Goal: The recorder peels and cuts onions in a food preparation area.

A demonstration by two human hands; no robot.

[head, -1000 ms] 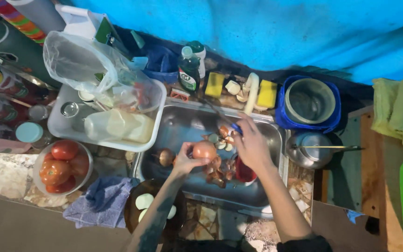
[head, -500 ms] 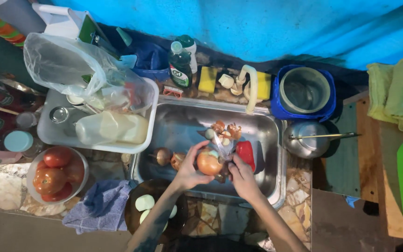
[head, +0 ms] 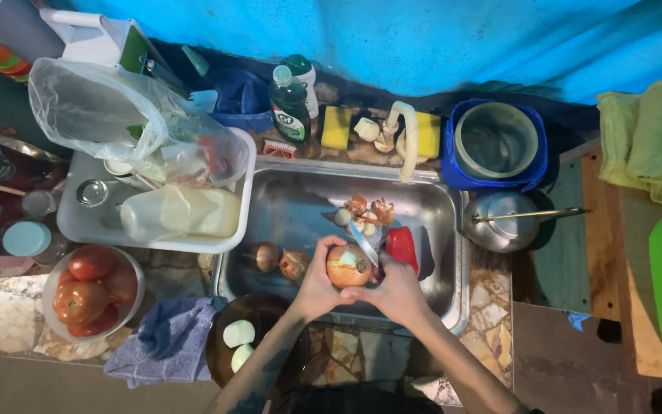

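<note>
Two hands over steel sink [head: 285, 203], meeting at one brown onion [head: 347, 266]. Left hand [head: 317, 282] wrapped around onion's left side, fingers curled shut on it. Right hand [head: 398, 287] closed around knife [head: 363, 243], blade tip resting on onion's top right. Red-handled tool [head: 402, 247] just beside right hand. Two unpeeled onions [head: 280, 261] lying in basin, left of held one. Peel scraps [head: 368, 209] near faucet. Peeled pale onions [head: 238, 343] on dark plate [head: 220, 362] below sink. Tomatoes [head: 90, 289] in bowl, well left.
</note>
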